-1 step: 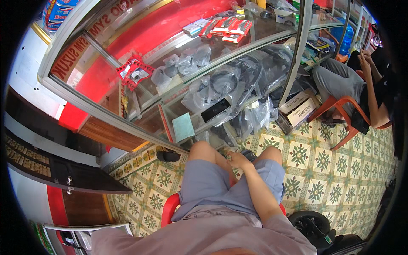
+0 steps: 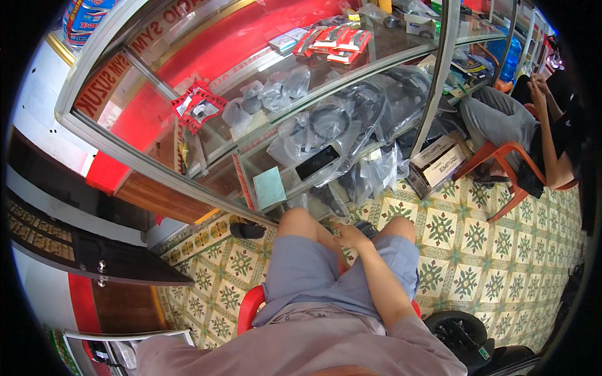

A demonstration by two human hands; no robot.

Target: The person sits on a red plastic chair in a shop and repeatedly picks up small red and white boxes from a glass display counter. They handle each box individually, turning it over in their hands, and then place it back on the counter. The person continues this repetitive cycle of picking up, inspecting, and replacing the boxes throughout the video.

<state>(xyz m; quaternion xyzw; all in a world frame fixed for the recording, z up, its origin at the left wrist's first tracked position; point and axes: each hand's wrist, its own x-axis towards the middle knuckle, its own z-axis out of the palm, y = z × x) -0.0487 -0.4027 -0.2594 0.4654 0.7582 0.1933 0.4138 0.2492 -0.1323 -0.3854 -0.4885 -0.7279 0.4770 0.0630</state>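
Note:
My right hand (image 2: pixel 352 237) hangs between my knees, its forearm lying across my right thigh in grey-blue shorts (image 2: pixel 301 269). Its fingers look loose and slightly apart, with nothing visible in them. My left hand is out of sight; only the sleeve on that side shows at the lower edge. Beyond my knees stands a glass display case (image 2: pixel 251 139). A black smartphone (image 2: pixel 317 163) and a pale green flat box (image 2: pixel 269 187) lie on it, both apart from my hand.
Plastic-wrapped parts (image 2: pixel 329 122) and red-and-white packets (image 2: pixel 335 42) fill the case. An open cardboard box (image 2: pixel 439 160) stands on the tiled floor (image 2: pixel 467 276). At right, another person sits on an orange chair (image 2: pixel 501 156). A black wheel (image 2: pixel 458 329) is behind my right side; a dark sandal (image 2: pixel 248 230) lies left.

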